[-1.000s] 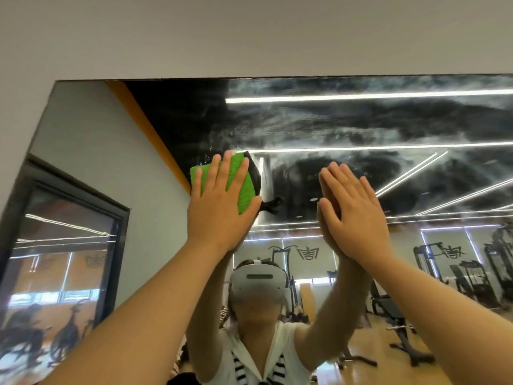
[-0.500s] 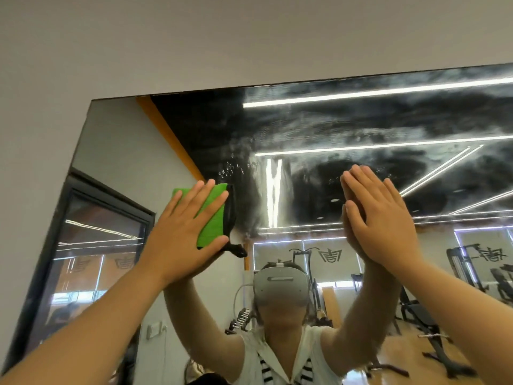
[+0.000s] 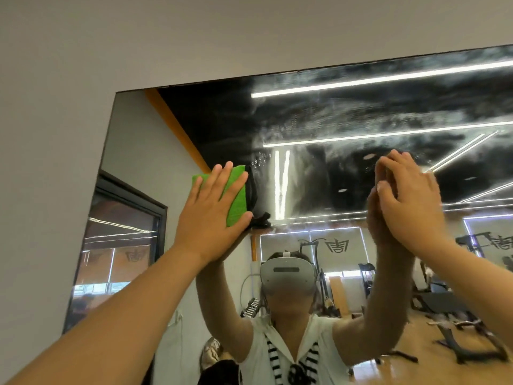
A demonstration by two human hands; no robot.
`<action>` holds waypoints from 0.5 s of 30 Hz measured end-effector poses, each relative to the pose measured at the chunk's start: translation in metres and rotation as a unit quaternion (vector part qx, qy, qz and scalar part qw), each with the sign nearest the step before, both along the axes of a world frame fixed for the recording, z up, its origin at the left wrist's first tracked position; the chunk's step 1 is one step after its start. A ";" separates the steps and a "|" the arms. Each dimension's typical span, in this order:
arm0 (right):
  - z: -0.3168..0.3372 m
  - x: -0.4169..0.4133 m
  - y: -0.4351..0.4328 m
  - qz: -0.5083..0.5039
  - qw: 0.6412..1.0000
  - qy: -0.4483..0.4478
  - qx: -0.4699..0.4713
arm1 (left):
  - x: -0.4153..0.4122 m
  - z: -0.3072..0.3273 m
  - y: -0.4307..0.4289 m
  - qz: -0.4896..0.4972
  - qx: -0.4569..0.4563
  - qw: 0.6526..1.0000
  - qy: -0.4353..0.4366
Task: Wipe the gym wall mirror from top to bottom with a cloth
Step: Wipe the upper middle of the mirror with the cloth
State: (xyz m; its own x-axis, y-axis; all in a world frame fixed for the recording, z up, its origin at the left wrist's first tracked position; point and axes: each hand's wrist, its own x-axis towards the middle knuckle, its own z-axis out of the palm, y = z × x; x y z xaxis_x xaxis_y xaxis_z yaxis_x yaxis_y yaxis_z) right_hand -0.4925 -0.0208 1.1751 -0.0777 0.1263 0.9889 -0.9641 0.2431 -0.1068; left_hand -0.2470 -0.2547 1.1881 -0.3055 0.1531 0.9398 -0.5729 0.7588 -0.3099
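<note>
A person's left hand (image 3: 211,218), fingers spread flat, presses a green cloth (image 3: 236,195) against the gym wall mirror (image 3: 361,112) below its top-left corner, while the right hand (image 3: 408,198) (fingers straight, holding nothing) rests on the mirror's streaked glass farther right.

Left hand (image 3: 211,220): fingers straight, pressing green cloth (image 3: 236,198) flat on mirror (image 3: 144,140)
Right hand (image 3: 410,201): palm against glass, fingers straight
Streaks (image 3: 361,112): cloudy, across upper mirror
</note>
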 end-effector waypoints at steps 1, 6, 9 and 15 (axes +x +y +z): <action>-0.002 0.018 -0.010 0.007 1.000 -0.004 -0.002 | 0.000 0.000 0.000 0.001 0.000 1.000 0.000; -0.029 0.073 -0.086 -0.084 0.992 0.080 0.050 | -0.010 0.023 0.016 -0.007 0.026 1.000 0.000; -0.031 0.068 -0.092 -0.096 0.993 0.061 0.041 | -0.028 0.044 0.038 -0.002 0.039 0.999 0.019; -0.029 0.071 -0.088 -0.056 0.995 0.076 0.018 | -0.069 0.042 0.066 -0.006 0.015 1.000 0.024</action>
State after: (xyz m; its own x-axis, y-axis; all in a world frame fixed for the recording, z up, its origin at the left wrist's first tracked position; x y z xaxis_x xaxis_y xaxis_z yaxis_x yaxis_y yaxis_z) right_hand -0.4219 -0.1088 1.1465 0.0862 0.0910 0.9921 -0.9348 0.3518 0.0489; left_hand -0.3159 -0.1886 1.2302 -0.2585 0.1273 0.9576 -0.5770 0.7747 -0.2587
